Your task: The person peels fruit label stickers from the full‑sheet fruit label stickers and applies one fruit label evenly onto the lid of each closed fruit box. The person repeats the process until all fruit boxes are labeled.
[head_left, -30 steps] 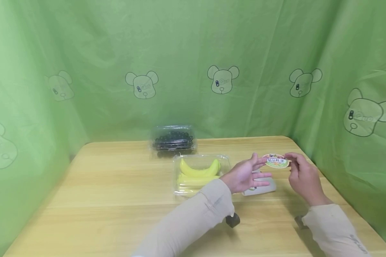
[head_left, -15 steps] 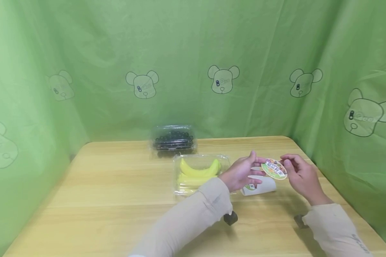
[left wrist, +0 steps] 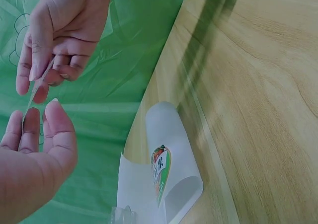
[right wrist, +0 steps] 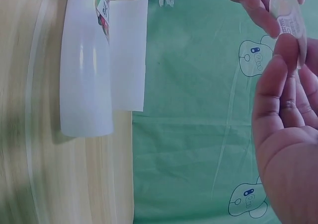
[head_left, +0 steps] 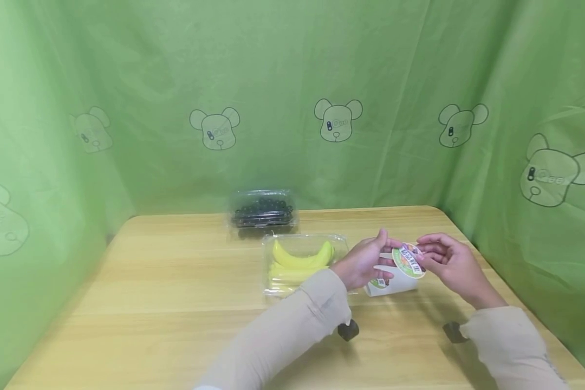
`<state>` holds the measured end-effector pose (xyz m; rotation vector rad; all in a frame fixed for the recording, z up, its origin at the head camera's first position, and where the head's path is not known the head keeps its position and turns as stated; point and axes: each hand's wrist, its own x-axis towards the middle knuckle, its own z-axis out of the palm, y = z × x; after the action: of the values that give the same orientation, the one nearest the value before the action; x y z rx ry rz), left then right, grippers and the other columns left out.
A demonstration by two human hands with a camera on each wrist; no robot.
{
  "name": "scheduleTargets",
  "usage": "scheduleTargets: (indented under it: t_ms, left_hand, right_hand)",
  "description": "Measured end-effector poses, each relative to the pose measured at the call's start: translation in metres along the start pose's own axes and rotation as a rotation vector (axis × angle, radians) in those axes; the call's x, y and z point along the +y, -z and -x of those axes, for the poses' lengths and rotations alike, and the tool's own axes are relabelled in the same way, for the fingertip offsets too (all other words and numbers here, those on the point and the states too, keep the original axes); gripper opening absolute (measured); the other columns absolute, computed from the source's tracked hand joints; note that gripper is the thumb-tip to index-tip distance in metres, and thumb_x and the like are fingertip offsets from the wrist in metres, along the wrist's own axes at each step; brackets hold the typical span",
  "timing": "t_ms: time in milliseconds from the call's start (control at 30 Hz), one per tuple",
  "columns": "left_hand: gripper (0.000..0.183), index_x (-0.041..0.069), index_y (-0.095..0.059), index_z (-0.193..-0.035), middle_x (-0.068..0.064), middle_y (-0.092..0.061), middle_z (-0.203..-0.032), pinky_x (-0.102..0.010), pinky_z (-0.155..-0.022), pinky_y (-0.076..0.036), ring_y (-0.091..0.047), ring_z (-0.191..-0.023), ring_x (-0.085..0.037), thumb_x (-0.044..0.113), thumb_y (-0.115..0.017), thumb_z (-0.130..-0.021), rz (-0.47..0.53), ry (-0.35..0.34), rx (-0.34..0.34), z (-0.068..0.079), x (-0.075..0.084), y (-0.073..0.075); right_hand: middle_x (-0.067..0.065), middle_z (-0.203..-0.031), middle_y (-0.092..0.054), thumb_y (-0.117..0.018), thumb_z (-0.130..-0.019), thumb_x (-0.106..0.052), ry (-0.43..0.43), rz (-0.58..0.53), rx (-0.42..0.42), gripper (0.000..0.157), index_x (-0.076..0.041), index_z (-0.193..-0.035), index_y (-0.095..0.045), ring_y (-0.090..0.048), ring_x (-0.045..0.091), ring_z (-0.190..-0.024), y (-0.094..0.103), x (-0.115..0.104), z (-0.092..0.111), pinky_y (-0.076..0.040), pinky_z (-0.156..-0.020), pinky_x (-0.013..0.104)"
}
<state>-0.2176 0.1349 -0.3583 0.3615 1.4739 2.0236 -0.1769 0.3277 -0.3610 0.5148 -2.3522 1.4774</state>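
Note:
My right hand (head_left: 460, 271) pinches a round, colourful fruit label (head_left: 405, 259) between thumb and fingertips. The left hand (head_left: 363, 265) meets the label's other side with nearly straight fingers, its thumb raised apart. Seen edge-on in the left wrist view, the thin label (left wrist: 36, 92) spans both hands' fingertips. Beneath the hands, a curled sheet of white backing paper (head_left: 400, 284) lies on the table, with another fruit label (left wrist: 160, 169) on it. To the left of the left hand sits a clear plastic clamshell box (head_left: 341, 239) holding yellow bananas (head_left: 302, 261), partly covered by the left sleeve.
A second clear box (head_left: 265, 194) with dark grapes (head_left: 263, 211) stands behind the banana box, near the back edge of the wooden table (head_left: 166, 281). Green curtains (head_left: 273, 65) with printed bear heads enclose the table at the back and sides.
The label has tilted to a steeper slant and come slightly down and left. My right hand has shifted left, its thumb now over the label. The left hand has barely moved.

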Motion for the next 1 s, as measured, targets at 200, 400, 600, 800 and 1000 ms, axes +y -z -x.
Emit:
scheduleTargets:
  t_ms: [200,400,600,800,1000]
  left_hand:
    - [0.05,0.008,-0.059,-0.109,-0.005,-0.058,-0.1,-0.031,-0.066,-0.049,-0.053,-0.084,-0.02,0.048,-0.033,-0.094,-0.001,0.0,-0.005,0.0005,0.0005,0.0007]
    - [0.051,0.007,-0.058,-0.109,-0.007,-0.058,-0.098,-0.041,-0.078,-0.05,-0.054,-0.085,-0.02,0.049,-0.035,-0.092,0.012,0.006,0.006,0.0012,0.0003,0.0006]
    - [0.05,0.006,-0.057,-0.111,-0.007,-0.059,-0.101,-0.046,-0.086,-0.046,-0.055,-0.089,-0.022,0.047,-0.035,-0.093,0.037,0.006,-0.002,0.0016,0.0004,0.0006]
    - [0.05,0.004,-0.057,-0.112,-0.007,-0.06,-0.106,-0.046,-0.088,-0.046,-0.057,-0.093,-0.024,0.045,-0.034,-0.095,0.048,0.006,0.013,0.0017,0.0,0.0033]
    - [0.053,0.002,-0.058,-0.111,-0.007,-0.06,-0.106,-0.042,-0.086,-0.048,-0.056,-0.095,-0.024,0.046,-0.035,-0.093,0.052,0.003,-0.005,0.0022,0.0003,0.0023]
  right_hand:
    - [0.003,-0.09,-0.063,-0.063,-0.08,0.006,-0.017,0.02,-0.011,0.029,0.0,-0.107,-0.053,-0.061,0.013,-0.074,-0.0004,0.0002,-0.0001,-0.053,-0.063,0.02]
    - [0.008,-0.093,-0.062,-0.063,-0.081,0.006,-0.013,0.05,-0.028,0.031,0.001,-0.11,-0.052,-0.061,0.016,-0.075,-0.001,0.0018,0.0008,-0.054,-0.061,0.022]
    - [0.005,-0.094,-0.063,-0.061,-0.08,0.01,0.009,0.046,-0.044,0.034,0.004,-0.112,-0.051,-0.061,0.014,-0.075,-0.0013,0.0023,0.0012,-0.053,-0.058,0.023]
    - [-0.005,-0.098,-0.063,-0.058,-0.08,0.014,0.033,0.023,-0.069,0.034,0.008,-0.112,-0.049,-0.061,0.007,-0.079,-0.0004,0.0005,0.0011,-0.053,-0.062,0.021]
    - [-0.007,-0.1,-0.064,-0.053,-0.082,0.015,0.024,0.002,-0.114,0.034,0.004,-0.114,-0.05,-0.062,0.006,-0.085,0.0011,-0.0009,0.0016,-0.055,-0.063,0.025]
